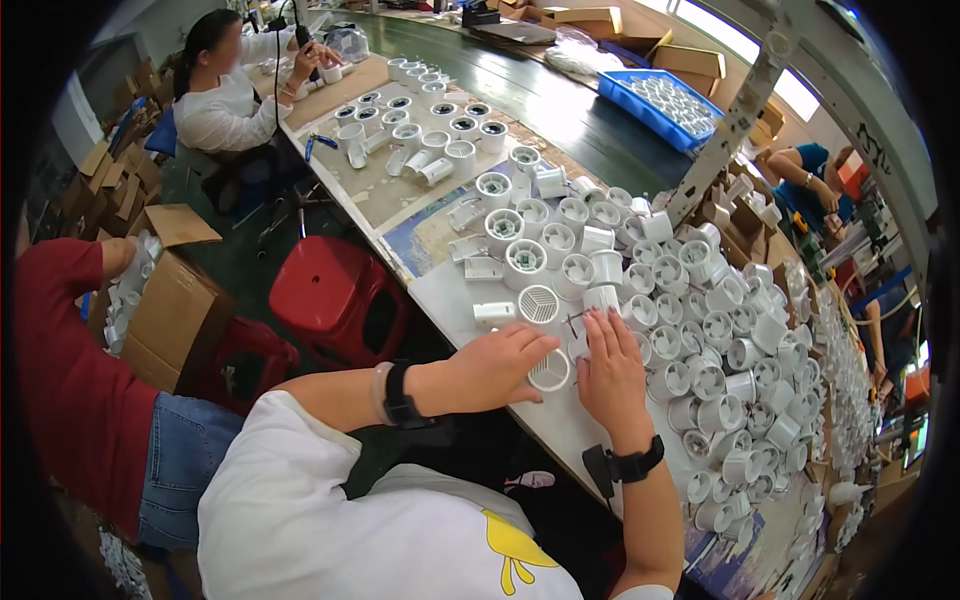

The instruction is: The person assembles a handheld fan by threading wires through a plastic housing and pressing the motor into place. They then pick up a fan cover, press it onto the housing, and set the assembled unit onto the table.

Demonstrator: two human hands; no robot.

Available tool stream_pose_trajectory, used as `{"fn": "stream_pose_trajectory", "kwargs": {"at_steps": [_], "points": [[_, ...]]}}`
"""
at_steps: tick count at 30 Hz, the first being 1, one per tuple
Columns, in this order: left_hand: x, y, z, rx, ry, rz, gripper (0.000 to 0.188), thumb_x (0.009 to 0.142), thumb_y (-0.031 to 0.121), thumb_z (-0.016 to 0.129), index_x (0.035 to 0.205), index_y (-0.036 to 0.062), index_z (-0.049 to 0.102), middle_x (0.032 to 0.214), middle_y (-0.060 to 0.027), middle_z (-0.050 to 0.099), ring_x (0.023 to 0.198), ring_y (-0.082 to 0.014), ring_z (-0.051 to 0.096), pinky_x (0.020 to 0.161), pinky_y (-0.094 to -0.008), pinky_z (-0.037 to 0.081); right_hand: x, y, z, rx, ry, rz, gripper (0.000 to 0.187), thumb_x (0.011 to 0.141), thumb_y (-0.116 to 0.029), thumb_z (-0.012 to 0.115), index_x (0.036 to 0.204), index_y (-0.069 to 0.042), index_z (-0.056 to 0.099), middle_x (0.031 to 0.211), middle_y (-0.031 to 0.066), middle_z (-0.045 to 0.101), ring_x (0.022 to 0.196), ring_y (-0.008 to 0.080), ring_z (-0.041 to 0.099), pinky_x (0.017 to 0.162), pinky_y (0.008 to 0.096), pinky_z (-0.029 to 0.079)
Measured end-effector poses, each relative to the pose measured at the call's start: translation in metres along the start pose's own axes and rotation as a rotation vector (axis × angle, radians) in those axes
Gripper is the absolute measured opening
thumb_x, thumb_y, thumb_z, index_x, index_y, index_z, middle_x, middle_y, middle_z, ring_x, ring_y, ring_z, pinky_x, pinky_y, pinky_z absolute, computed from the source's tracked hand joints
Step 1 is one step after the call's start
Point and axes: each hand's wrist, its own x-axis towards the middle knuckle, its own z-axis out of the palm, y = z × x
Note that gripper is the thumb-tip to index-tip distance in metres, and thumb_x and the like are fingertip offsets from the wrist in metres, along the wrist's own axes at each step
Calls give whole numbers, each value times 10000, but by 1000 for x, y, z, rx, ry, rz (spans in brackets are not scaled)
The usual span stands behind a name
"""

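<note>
My left hand (497, 366) is closed round a white round housing (549, 371) whose slatted grille faces up, close to the table's near edge. Just to its right, my right hand (612, 378) lies with its fingers stretched forward. Their tips reach a white plastic cup (600, 298) at the edge of the heap; the underside of this palm is hidden. Past my left hand, another grille-topped housing (538, 305) stands on the table, with a curved white cover (493, 314) beside it. Farther off, a housing with a green circuit board inside (525, 257) stands open end up.
Heaped fan cups (718, 327) cover the table's right side. Rows of white housings (402, 132) stand farther along, before a seated co-worker (225, 110). A blue tray (660, 105) rests on the dark green belt (480, 65). To the left are a red stool (325, 290) and a person in red (80, 370).
</note>
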Motion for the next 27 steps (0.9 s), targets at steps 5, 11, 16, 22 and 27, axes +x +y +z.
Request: {"fn": "stream_pose_trajectory", "kwargs": {"at_steps": [5, 11, 16, 22, 27], "points": [[11, -41, -52, -72, 152, -125, 474, 753, 237, 775, 1146, 49, 587, 1070, -140, 608, 1037, -320, 571, 888, -381, 471, 0, -3, -3, -1, -13, 11, 616, 745, -59, 627, 1331, -25, 439, 1368, 144, 481, 1328, 338, 384, 1095, 439, 307], [41, -219, -110, 419, 488, -438, 447, 780, 363, 728, 1106, 74, 631, 1112, -153, 603, 1059, -316, 552, 931, -424, 438, 5, -7, -6, -6, -29, 17, 607, 736, -64, 631, 1319, -42, 466, 1371, 139, 483, 1319, 344, 394, 1087, 455, 311], [54, -276, -105, 569, 253, -697, 552, 748, 515, 687, 1126, 114, 644, 1141, -157, 594, 1087, -347, 530, 959, -433, 421, 6, -5, -8, 2, -62, 31, 595, 729, -69, 636, 1305, -59, 489, 1371, 136, 485, 1315, 344, 398, 1082, 461, 316], [62, -288, -98, 616, 116, -778, 548, 761, 558, 648, 1123, 147, 664, 1158, -169, 591, 1096, -354, 523, 952, -446, 420, 6, -3, -9, 12, -52, 28, 580, 724, -75, 644, 1287, -67, 508, 1365, 129, 492, 1315, 341, 399, 1081, 459, 319], [66, -278, -91, 717, 136, -838, 539, 765, 556, 641, 1126, 158, 678, 1151, -170, 593, 1070, -358, 534, 934, -443, 426, 1, -4, -6, 8, -55, 27, 578, 729, -81, 646, 1290, -76, 506, 1370, 116, 490, 1318, 330, 398, 1081, 457, 320]]}}
